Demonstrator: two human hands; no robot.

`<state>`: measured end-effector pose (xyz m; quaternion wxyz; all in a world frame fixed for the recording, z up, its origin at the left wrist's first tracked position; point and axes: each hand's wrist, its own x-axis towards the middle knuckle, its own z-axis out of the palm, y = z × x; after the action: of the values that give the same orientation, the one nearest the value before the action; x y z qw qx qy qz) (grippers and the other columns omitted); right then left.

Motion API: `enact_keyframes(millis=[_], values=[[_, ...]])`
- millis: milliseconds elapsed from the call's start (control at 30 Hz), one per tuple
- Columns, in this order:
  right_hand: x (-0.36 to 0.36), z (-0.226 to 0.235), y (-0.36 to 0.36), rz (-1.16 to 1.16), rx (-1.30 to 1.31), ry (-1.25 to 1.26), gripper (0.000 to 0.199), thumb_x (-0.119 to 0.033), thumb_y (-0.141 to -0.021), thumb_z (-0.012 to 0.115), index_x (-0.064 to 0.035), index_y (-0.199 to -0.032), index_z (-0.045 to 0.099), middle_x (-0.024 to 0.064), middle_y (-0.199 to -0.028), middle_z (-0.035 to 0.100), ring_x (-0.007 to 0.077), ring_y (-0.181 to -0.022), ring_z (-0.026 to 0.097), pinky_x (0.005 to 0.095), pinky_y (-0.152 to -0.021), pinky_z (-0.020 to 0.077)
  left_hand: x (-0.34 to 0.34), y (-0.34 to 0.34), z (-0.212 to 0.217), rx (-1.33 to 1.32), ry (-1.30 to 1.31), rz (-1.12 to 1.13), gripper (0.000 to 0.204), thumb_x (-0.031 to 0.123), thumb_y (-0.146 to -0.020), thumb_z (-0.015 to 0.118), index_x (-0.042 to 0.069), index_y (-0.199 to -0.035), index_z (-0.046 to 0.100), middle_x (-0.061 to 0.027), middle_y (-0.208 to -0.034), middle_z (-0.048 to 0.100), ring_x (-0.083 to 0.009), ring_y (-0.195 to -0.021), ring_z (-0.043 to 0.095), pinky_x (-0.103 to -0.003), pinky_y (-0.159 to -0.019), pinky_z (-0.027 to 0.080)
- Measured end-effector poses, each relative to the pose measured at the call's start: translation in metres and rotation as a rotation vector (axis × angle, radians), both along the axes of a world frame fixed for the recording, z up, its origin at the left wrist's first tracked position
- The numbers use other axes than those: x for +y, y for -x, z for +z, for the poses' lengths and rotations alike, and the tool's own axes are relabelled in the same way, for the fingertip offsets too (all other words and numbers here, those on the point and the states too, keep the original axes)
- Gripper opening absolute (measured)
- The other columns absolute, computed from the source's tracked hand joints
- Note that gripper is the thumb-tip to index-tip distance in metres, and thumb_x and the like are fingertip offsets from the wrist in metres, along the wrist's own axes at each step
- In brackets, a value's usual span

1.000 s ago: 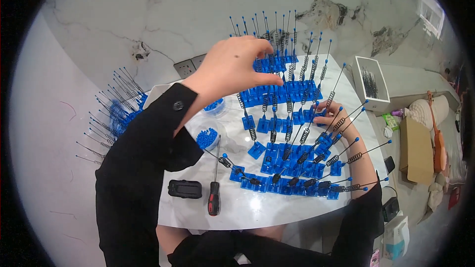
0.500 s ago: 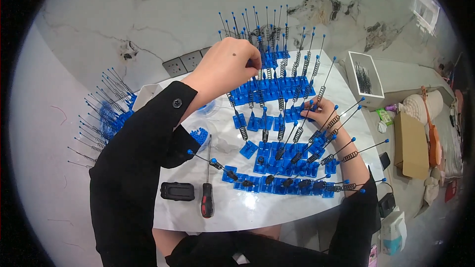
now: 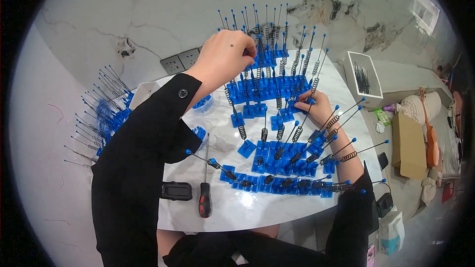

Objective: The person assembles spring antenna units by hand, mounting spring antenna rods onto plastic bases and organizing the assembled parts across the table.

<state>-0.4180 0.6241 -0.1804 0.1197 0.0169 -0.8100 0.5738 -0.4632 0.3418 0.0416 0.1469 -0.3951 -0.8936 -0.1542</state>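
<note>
My left hand (image 3: 225,55) reaches over the back of the table, thumb and fingertips pinched together beside the upright spring rods; what they hold is hidden. Below it, a long blue row of joined plastic bases (image 3: 262,89) carries thin black rods with coil springs and blue ball tips. My right hand (image 3: 319,106) is closed with its fingertips on a blue plastic base (image 3: 287,114) at the right end of a shorter row. Single blue bases with spring rods (image 3: 247,149) stand nearer, in front of more joined rows (image 3: 284,160).
At the table's left are a screwdriver (image 3: 205,202), a black case (image 3: 177,191) and clear tubs of small blue parts (image 3: 200,132). More spring rods (image 3: 91,133) stand at far left. To the right are a white box of black springs (image 3: 365,76) and a cardboard box (image 3: 408,146).
My left hand has shifted slightly up and left. My right hand has moved a little farther away and left. Two blue bases have moved back against the long row.
</note>
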Motion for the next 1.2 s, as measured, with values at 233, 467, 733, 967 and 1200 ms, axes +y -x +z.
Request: enact_keyframes(millis=[233, 467, 733, 967, 1200], values=[[-0.008, 0.009, -0.002, -0.044, 0.111, -0.091, 0.023, -0.009, -0.069, 0.081, -0.0035, -0.089, 0.07, 0.0001, -0.08, 0.062, 0.0068, -0.064, 0.048, 0.0227, -0.06, 0.0422, 0.002, 0.013, -0.003, 0.004, -0.015, 0.016, 0.013, 0.01, -0.076, 0.071, 0.004, -0.086, 0.074, -0.0103, -0.076, 0.071, -0.0202, -0.071, 0.069, -0.031, -0.069, 0.053], [-0.011, 0.016, -0.005, -0.053, 0.136, -0.171, 0.025, -0.006, -0.069, 0.08, -0.0029, -0.092, 0.071, -0.0001, -0.079, 0.054, 0.0081, -0.065, 0.046, 0.0228, -0.061, 0.0412, 0.003, 0.016, -0.008, 0.019, -0.068, 0.075, 0.011, 0.011, -0.076, 0.071, 0.005, -0.085, 0.074, -0.01, -0.078, 0.07, -0.0236, -0.075, 0.068, -0.033, -0.069, 0.053], [-0.005, 0.011, -0.01, -0.105, 0.172, -0.034, 0.034, -0.006, -0.068, 0.08, -0.0031, -0.1, 0.068, 0.002, -0.089, 0.058, 0.0082, -0.069, 0.05, 0.0223, -0.065, 0.0446, 0.002, 0.01, -0.005, 0.024, -0.107, 0.09, 0.019, 0.009, -0.074, 0.071, 0.006, -0.093, 0.071, -0.0088, -0.08, 0.07, -0.0269, -0.077, 0.067, -0.036, -0.07, 0.052], [0.007, 0.009, -0.024, -0.158, 0.071, -0.06, 0.041, -0.008, -0.065, 0.082, -0.0069, -0.104, 0.07, 0.0032, -0.096, 0.061, 0.0076, -0.073, 0.054, 0.0235, -0.068, 0.0456, -0.002, 0.012, -0.004, -0.018, -0.159, 0.034, 0.025, 0.008, -0.072, 0.073, 0.002, -0.097, 0.07, -0.0094, -0.08, 0.07, -0.0215, -0.077, 0.068, -0.032, -0.072, 0.053], [0.014, 0.003, -0.023, -0.158, 0.073, -0.055, 0.044, -0.01, -0.063, 0.084, -0.0085, -0.105, 0.07, 0.0028, -0.096, 0.06, 0.0076, -0.074, 0.053, 0.0229, -0.067, 0.0439, 0.0, 0.014, -0.002, -0.064, -0.14, -0.005, 0.023, 0.01, -0.073, 0.074, 0.001, -0.094, 0.071, -0.0106, -0.078, 0.071, -0.0186, -0.075, 0.069, -0.028, -0.071, 0.054]])
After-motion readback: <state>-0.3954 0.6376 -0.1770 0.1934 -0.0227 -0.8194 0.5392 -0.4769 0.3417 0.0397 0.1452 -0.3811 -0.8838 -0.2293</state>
